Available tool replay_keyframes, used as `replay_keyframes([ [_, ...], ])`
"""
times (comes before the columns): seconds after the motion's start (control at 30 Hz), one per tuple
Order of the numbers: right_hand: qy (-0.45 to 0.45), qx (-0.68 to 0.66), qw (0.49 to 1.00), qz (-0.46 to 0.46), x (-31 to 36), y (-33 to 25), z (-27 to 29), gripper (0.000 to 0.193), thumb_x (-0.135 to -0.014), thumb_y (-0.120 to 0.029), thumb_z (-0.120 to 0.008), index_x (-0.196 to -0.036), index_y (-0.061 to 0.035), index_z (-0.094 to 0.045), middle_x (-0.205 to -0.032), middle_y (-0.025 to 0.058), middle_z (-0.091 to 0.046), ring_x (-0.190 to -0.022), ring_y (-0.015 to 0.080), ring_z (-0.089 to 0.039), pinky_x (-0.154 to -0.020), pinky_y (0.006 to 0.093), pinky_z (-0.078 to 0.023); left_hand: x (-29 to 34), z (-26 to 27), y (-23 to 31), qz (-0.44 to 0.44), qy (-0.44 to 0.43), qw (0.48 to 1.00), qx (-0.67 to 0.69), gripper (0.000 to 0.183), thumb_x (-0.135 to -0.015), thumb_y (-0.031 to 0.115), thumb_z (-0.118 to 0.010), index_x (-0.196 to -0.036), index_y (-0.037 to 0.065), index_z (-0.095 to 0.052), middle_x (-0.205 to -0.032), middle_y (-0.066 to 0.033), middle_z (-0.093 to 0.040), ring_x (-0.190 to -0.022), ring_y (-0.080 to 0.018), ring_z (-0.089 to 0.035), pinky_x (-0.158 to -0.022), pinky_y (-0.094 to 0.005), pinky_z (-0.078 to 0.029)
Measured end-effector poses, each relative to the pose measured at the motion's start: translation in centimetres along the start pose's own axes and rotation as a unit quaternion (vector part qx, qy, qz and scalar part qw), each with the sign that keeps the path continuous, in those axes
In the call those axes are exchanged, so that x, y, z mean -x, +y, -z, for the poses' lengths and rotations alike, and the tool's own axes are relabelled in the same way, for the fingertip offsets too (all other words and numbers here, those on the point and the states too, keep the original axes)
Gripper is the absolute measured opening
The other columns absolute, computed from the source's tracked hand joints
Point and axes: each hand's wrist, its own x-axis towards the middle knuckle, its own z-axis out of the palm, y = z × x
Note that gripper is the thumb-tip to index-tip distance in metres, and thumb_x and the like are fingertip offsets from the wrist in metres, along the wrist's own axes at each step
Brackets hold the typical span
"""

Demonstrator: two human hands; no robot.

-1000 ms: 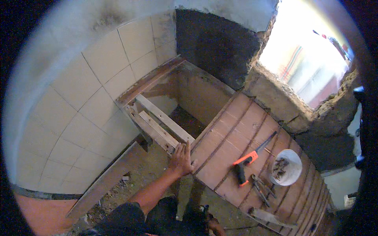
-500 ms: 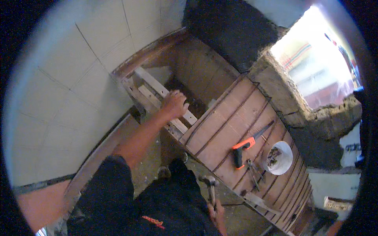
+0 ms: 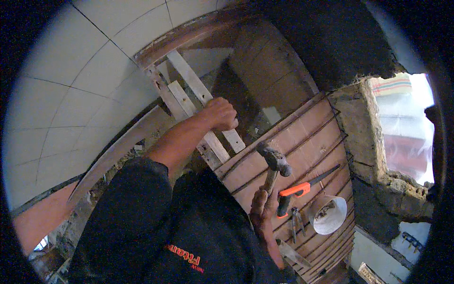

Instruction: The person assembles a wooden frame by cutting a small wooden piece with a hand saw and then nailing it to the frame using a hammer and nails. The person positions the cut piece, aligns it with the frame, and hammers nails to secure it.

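Observation:
My left hand [image 3: 221,114] is closed over the longer pale wooden strip [image 3: 189,78], its fingers curled at the strip's far edge; whether a small thing is also in them is hidden. Beside it lies a shorter strip [image 3: 182,97], below my left wrist. Both strips span an opening in the wooden framework, and the longer one has dark holes in it. In my right hand [image 3: 264,207] is a hammer [image 3: 275,160], gripped by its wooden handle with the metal head raised above the slatted panel [image 3: 309,142].
On the panel lie an orange-and-black handsaw [image 3: 296,189], pliers [image 3: 298,223], a white tub [image 3: 329,215] with small bits inside, and a flat wood piece [image 3: 293,254]. A tiled wall [image 3: 61,104] rises at left. A rough-edged window opening [image 3: 402,132] is at right.
My right hand has lifted the hammer from low beside the panel's near edge to above the panel. My left hand stays on the longer strip. The view has shifted.

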Motion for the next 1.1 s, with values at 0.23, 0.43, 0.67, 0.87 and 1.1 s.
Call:
replay_keyframes([
  [0.23, -0.08, 0.315, 0.943, 0.072, -4.2, -3.0, -3.0, 0.031, -0.103, -0.034, -0.052, -0.104, -0.0033, -0.058, -0.07, 0.0179, -0.057, -0.063, 0.0336, -0.058, -0.058, 0.048, -0.043, -0.3, -0.5, -0.2, -0.013, -0.007, 0.999, 0.032, 0.047, -0.086, 0.039, -0.047, -0.072, 0.003, -0.073, -0.077, -0.0222, -0.07, -0.074, -0.0416, -0.069, -0.072, -0.054, -0.055],
  [0.43, -0.02, 0.065, 0.997, -0.037, -2.3, -0.2, -1.9, 0.027, -0.101, -0.028, -0.054, -0.113, -0.0042, -0.056, -0.079, 0.0119, -0.062, -0.063, 0.0246, -0.059, -0.055, 0.0425, -0.047, -0.5, -0.4, -0.6, -0.005, -0.035, 0.998, 0.044, 0.049, -0.087, 0.042, -0.047, -0.077, 0.004, -0.076, -0.082, -0.0213, -0.072, -0.078, -0.04, -0.07, -0.075, -0.0527, -0.056],
  [0.67, -0.036, 0.297, 0.954, 0.024, -1.6, 1.0, -5.6, 0.02, -0.1, -0.025, -0.057, -0.108, -0.0069, -0.058, -0.063, 0.0137, -0.056, -0.053, 0.0317, -0.055, -0.049, 0.045, -0.043, -0.6, 0.7, -0.6, -0.017, -0.087, 0.995, 0.039, 0.042, -0.086, 0.034, -0.047, -0.086, 0.006, -0.078, -0.094, -0.0186, -0.074, -0.089, -0.0331, -0.072, -0.078, -0.0474, -0.056],
  [0.87, 0.101, 0.228, 0.967, -0.044, -0.9, -7.7, -3.3, 0.026, -0.1, -0.029, -0.058, -0.096, -0.0038, -0.058, -0.065, 0.0099, -0.06, -0.054, 0.0213, -0.057, -0.049, 0.0383, -0.043, -0.4, 1.8, -0.8, -0.054, -0.079, 0.995, 0.039, 0.039, -0.087, 0.03, -0.048, -0.084, 0.005, -0.078, -0.092, -0.0166, -0.075, -0.087, -0.0329, -0.073, -0.077, -0.048, -0.056],
  [1.1, -0.059, 0.324, 0.938, -0.107, -1.0, -6.0, -6.5, 0.025, -0.098, -0.031, -0.057, -0.099, -0.006, -0.056, -0.073, 0.0216, -0.063, -0.064, 0.0418, -0.063, -0.054, 0.0506, -0.047, -0.7, 1.8, -1.0, -0.121, -0.083, 0.989, 0.016, 0.03, -0.084, 0.026, -0.054, -0.083, 0.011, -0.079, -0.089, -0.0142, -0.075, -0.085, -0.0312, -0.074, -0.072, -0.0482, -0.056],
])
